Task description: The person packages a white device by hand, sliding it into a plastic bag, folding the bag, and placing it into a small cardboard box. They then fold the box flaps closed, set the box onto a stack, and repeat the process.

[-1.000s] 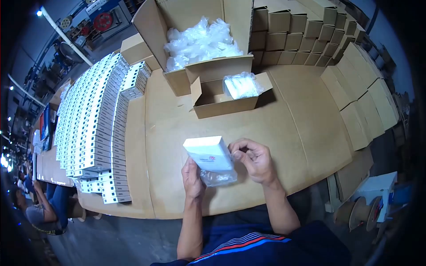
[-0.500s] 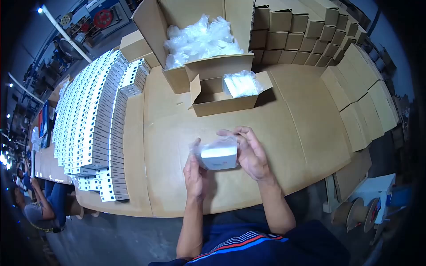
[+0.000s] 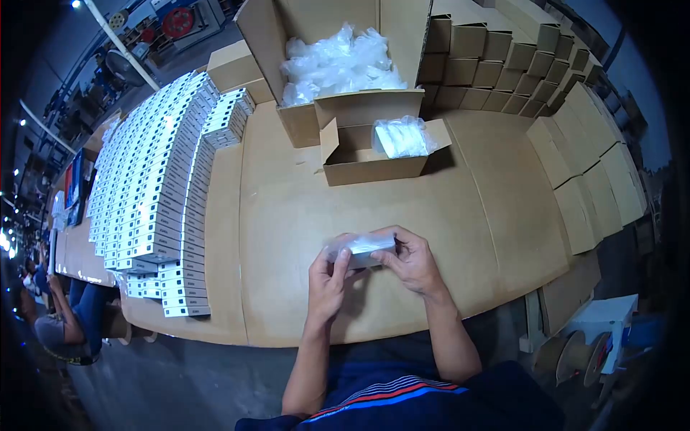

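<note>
Between my two hands is a small white box in a clear plastic bag (image 3: 366,248), held above the cardboard-covered table. My left hand (image 3: 330,281) grips its left end, thumb on the near side. My right hand (image 3: 415,266) is closed on the right end, with the thumb along the front. The fingers behind the box are partly hidden. Beyond my hands stands an open brown carton (image 3: 374,172), its flaps spread. Several plastic-wrapped white packs (image 3: 404,137) lie in its right part.
A large carton of clear plastic bags (image 3: 341,65) stands at the back. White boxes (image 3: 154,179) are stacked high on the left. Brown cartons (image 3: 489,68) pile up at the back right, with flatter ones (image 3: 586,172) along the right edge. A seated person (image 3: 65,323) is at far left.
My right hand has come down onto the box's right end and now grips it. The box has tilted and turned slightly between my hands. The whole view has shifted a little.
</note>
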A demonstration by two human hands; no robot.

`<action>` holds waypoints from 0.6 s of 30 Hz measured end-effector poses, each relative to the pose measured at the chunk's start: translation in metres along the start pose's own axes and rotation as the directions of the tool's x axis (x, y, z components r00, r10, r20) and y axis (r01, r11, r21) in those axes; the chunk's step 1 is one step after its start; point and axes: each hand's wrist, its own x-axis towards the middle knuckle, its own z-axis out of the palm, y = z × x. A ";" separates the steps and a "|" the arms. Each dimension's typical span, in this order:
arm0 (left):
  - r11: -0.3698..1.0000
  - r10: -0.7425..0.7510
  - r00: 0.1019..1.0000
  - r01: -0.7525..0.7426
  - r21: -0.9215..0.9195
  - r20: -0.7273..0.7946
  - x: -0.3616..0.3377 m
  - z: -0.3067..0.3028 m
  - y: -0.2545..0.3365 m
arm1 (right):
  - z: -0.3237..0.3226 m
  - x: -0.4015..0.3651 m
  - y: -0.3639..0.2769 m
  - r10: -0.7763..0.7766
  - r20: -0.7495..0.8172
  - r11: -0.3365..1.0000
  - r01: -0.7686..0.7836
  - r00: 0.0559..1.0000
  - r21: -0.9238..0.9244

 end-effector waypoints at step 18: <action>0.994 -0.032 0.991 0.018 -0.107 -0.131 0.008 -0.007 -0.006 | 0.000 0.000 -0.014 -0.098 0.060 0.946 0.112 0.993 -0.304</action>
